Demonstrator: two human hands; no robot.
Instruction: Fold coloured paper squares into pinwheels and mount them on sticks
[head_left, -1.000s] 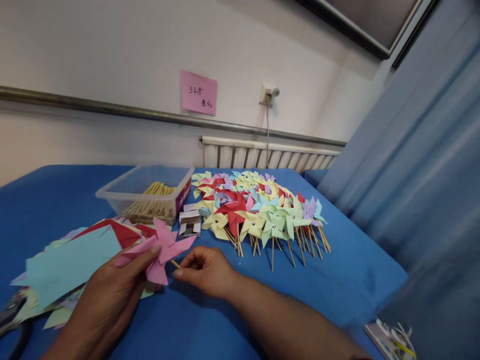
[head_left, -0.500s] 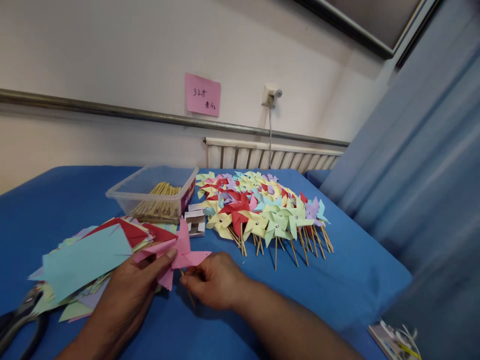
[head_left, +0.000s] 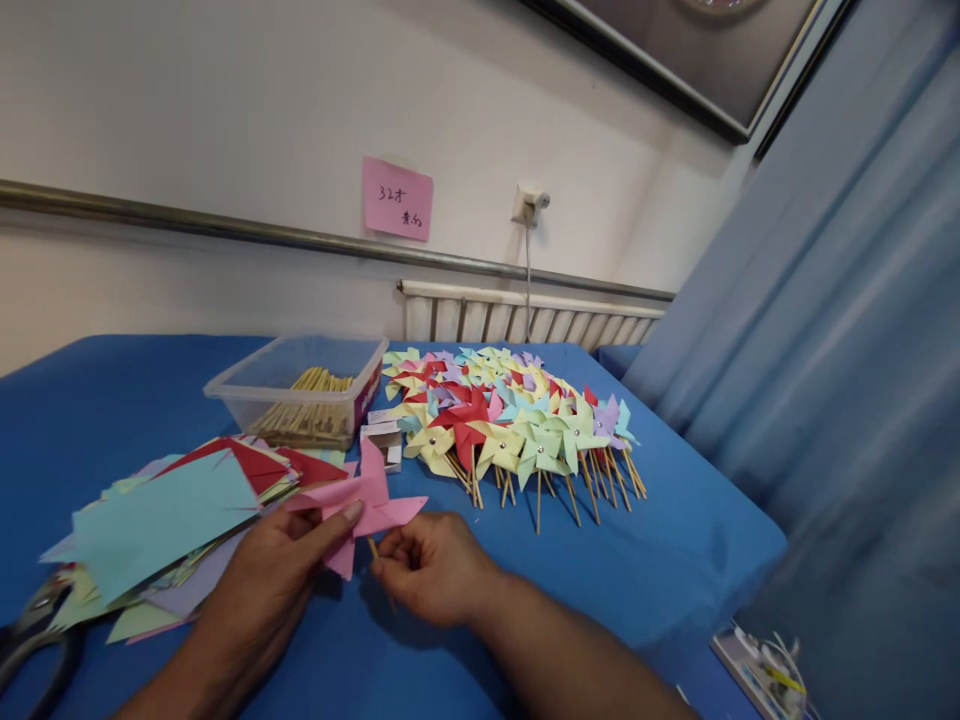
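Note:
My left hand (head_left: 281, 570) is closed on a pink paper pinwheel (head_left: 371, 500), the thumb pressing on its folded front near the middle. My right hand (head_left: 435, 565) pinches a thin wooden stick (head_left: 373, 547) just below the pinwheel's right blade. The stick's upper end is hidden behind the pink paper, so I cannot tell whether the two are joined. Beside my left hand lies a pile of coloured paper sheets (head_left: 161, 525), light blue and red on top. A small white box (head_left: 384, 440) sits just behind the pinwheel.
A clear plastic box (head_left: 300, 400) holds many wooden sticks. Right of it lie many finished pinwheels (head_left: 540, 450) on sticks, spread over the blue table (head_left: 585, 590). Black-handled scissors (head_left: 45, 640) lie at the left edge. A blue curtain (head_left: 810, 350) hangs at right.
The view has shifted slightly, so the background sits a little further left. Both hands keep their hold on the pinwheel and the stick, which have barely moved.

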